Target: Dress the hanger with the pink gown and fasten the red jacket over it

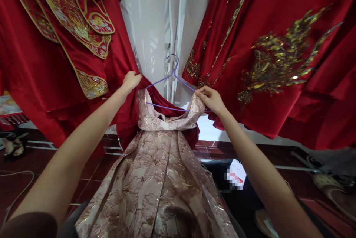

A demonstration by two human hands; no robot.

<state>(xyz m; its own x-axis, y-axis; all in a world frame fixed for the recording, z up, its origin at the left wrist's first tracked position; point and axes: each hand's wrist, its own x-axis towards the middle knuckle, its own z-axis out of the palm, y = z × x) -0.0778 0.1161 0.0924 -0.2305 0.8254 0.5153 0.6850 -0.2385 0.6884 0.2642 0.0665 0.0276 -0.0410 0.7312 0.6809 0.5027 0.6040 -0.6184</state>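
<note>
A pale pink-gold brocade dress (164, 156) with a wide neckline hangs in front of me, its skirt spreading down toward my lap. A thin purple hanger (167, 107) passes through its neck opening, with the hook up by a white pole. My right hand (210, 98) pinches the dress's right shoulder strap at the hanger's right end. Beside the left strap, my left hand (132, 82) is closed with its fingertips turned away. Red cloth (146, 82) meets those fingers, but whether they grip it or the strap is hidden.
Red embroidered garments (116, 26) hang at left, and a red skirt with gold sequins (278, 59) hangs at right. A white pole (179, 19) rises between them. A lit phone (237, 171) lies by my right forearm. Shoes (13, 147) and a cable (30, 182) are on the tiled floor.
</note>
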